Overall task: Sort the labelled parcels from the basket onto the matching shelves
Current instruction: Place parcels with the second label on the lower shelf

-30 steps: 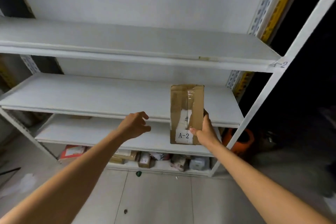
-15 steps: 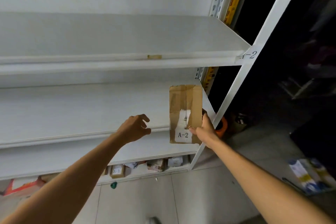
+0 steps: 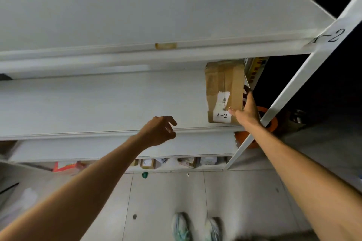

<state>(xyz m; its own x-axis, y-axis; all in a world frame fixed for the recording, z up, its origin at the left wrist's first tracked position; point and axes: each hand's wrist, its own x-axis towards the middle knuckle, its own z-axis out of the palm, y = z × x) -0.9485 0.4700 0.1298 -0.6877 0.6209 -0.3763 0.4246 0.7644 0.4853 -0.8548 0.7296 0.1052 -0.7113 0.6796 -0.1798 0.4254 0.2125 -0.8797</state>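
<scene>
A brown cardboard parcel (image 3: 223, 88) with a white "A-2" label near its lower edge is held upright by my right hand (image 3: 247, 112), which grips its lower right corner. The parcel is in front of the right end of the middle shelf (image 3: 98, 103), under the upper shelf (image 3: 137, 15). The upper shelf's right post carries an "A-2" tag (image 3: 329, 36). My left hand (image 3: 159, 130) hovers in front of the middle shelf's front edge, fingers loosely curled, holding nothing.
Several small parcels (image 3: 147, 163), one labelled "A-1", lie on the bottom shelf near the floor. An orange object (image 3: 270, 123) stands behind the right post (image 3: 290, 88). My shoes (image 3: 195, 227) are on the tiled floor below. The basket is out of view.
The view has tilted up and closer to the shelving. The parcel in my right hand has risen and moved right toward the shelf's right end. My left hand stays near the shelf edge.
</scene>
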